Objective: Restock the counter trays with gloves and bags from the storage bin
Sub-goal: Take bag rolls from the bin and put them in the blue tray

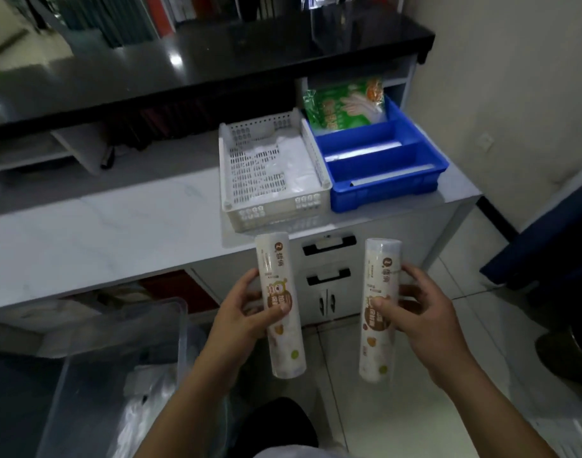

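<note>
The person stands in front of the desk (117, 233) with a roll in each hand. The left hand (246, 312) is clamped around the middle of one white bag roll (281, 302), thumb across its printed label, and the right hand (421, 312) grips a second bag roll (378, 309) the same way. Both rolls stand nearly upright, side by side but well apart, held in the air just short of the desk's front edge.

On the desk, near its right end, a white slotted basket (230, 166) holds some pale plastic bags (299, 160). Touching its right side sits a blue divided tray (425, 180); a green pack of gloves (342, 104) leans in its far compartment, and the two nearer compartments each hold something long and pale that I cannot make out.

Down at the lower left, on the floor beside the person, is the clear storage bin (124, 342), with crumpled plastic visible inside.
</note>
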`<state>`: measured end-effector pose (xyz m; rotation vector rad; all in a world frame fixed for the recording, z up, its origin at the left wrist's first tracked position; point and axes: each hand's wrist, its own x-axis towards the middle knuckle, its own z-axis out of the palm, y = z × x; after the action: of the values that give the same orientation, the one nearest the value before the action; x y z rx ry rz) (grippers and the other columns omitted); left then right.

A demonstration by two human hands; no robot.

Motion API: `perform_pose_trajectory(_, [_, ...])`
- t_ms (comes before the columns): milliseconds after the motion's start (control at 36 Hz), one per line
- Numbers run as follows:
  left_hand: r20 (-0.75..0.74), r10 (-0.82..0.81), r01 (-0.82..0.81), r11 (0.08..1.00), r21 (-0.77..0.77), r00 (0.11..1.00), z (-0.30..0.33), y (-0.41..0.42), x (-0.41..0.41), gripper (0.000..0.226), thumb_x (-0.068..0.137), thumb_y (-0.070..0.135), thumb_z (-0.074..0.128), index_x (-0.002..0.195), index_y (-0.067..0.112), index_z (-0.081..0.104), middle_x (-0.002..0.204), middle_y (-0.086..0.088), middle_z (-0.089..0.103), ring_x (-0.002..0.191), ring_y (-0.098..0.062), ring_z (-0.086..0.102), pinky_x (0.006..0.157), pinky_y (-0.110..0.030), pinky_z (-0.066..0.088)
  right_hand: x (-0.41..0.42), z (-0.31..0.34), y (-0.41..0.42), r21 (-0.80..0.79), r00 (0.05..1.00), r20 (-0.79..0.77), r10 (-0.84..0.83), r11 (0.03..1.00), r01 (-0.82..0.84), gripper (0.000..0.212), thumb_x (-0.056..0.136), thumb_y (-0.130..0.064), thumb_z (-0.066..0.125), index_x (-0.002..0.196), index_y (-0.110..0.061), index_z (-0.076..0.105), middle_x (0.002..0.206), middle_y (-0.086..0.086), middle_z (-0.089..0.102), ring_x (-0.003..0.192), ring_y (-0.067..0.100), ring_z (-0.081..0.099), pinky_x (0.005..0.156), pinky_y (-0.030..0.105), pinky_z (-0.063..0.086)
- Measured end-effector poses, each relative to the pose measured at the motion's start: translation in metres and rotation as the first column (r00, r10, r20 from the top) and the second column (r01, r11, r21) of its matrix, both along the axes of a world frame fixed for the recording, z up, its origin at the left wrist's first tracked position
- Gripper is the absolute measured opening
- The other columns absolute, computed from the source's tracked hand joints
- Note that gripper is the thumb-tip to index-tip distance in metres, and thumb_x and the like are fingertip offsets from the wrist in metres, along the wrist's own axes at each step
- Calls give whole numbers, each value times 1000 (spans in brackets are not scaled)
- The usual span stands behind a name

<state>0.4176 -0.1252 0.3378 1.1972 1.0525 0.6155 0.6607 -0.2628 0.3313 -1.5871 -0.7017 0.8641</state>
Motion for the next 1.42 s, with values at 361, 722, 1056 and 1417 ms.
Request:
perform_pose_trajectory(361, [122, 15, -17, 1000, 13, 992, 28, 141, 90, 65, 69, 26, 80, 130, 36, 60, 111, -6, 73, 99, -23, 73, 72, -41, 62, 114, 32, 107, 8, 942, 334, -31, 1000, 30, 71, 78, -23, 79, 129, -61, 47, 112, -25, 64, 103, -6, 62, 76, 20, 54])
perform_pose_trajectory(722, [134, 8, -7, 1000, -8, 991, 37, 254, 175, 40, 84, 21, 73, 114, 44, 59, 100, 5, 76, 90, -14, 75, 59, -27, 59, 203, 69, 246, -377, 382, 821, 424, 906, -194, 75, 86, -25, 72, 148, -42, 34, 132, -7, 54, 114, 17, 54, 83, 36, 50])
perform_pose_trajectory(1056, [69, 183, -180, 982, -52, 981, 34, 262, 198, 52, 86, 22, 72, 133, 36, 53, 104, 5, 76, 92, -14, 74, 56, -26, 59, 270, 5, 316, -667, -99, 735, 671, 688, -287, 69, 93, -26, 60, 150, -41, 23, 134, -1, 54, 116, 23, 53, 94, 42, 45])
perform_pose_trajectory(1417, [8, 291, -291, 956, -42, 957, 37, 247, 227, 50, 77, 24, 77, 118, 47, 59, 102, 4, 76, 92, -14, 74, 58, -27, 60, 297, -32, 332, -679, -72, 721, 690, 681, -275, 72, 98, -30, 52, 154, -44, 10, 161, 5, 21, 145, 31, 22, 116, 49, 21])
